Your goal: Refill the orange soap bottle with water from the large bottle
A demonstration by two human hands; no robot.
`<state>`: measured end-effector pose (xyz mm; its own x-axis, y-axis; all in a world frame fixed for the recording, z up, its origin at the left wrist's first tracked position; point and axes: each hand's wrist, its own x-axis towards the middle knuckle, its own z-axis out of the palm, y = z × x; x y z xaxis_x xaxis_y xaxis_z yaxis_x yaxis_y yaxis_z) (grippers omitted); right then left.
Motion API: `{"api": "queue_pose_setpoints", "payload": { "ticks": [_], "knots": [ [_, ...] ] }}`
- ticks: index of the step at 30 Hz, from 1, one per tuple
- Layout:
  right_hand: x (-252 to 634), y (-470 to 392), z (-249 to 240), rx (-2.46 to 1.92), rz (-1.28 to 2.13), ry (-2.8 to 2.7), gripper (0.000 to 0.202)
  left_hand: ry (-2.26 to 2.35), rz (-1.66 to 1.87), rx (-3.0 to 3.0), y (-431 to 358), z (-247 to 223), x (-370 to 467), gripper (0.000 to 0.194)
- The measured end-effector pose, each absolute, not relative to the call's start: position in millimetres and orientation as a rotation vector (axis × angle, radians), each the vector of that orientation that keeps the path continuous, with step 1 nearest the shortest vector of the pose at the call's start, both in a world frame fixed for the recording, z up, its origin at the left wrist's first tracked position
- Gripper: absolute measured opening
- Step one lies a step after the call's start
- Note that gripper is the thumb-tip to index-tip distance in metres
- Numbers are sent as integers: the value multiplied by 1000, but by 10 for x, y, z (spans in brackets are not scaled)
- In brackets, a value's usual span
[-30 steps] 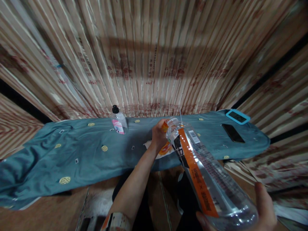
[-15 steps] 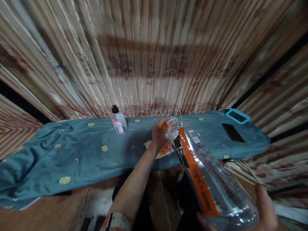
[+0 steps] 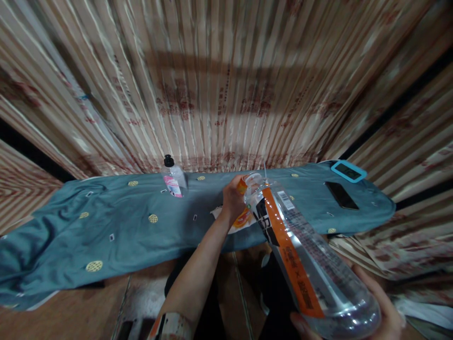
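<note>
A large clear bottle with an orange label (image 3: 290, 255) slants across the lower right, its mouth toward the middle. My right hand (image 3: 377, 302) is wrapped round its base. My left hand (image 3: 233, 198) is closed on an orange container (image 3: 242, 184) beside the bottle's mouth; the large bottle hides part of it. An orange and white packet (image 3: 240, 221) lies on the blue-green cloth under my left hand. A thin pale strand stands by the bottle's neck.
A clear bottle with a black cap and pink label (image 3: 173, 183) stands on the blue-green cloth (image 3: 130, 203), left of my left hand. At the right lie a dark phone (image 3: 341, 195) and a blue-framed digital display (image 3: 348, 171). A patterned curtain (image 3: 219, 85) hangs behind.
The fingers of my right hand have closed in along the side of the large bottle's base. My left hand and the bottle have barely moved.
</note>
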<state>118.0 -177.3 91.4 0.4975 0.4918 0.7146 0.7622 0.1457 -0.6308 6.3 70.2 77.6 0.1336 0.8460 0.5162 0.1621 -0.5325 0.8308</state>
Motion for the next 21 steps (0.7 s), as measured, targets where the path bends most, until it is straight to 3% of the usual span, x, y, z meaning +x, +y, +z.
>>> {"api": "queue_pose_setpoints", "payload": {
  "ticks": [3, 15, 21],
  "knots": [
    [1201, -1781, 912, -1534, -252, -1122, 87, 974, 1440, 1807, 694, 786, 56, 17],
    [1274, -1785, 926, -1520, -354, -1260, 108, 960, 1451, 1817, 709, 771, 59, 18],
    [1233, -1775, 943, -1525, -372, -1234, 105, 964, 1448, 1809, 706, 784, 54, 17]
  ]
}}
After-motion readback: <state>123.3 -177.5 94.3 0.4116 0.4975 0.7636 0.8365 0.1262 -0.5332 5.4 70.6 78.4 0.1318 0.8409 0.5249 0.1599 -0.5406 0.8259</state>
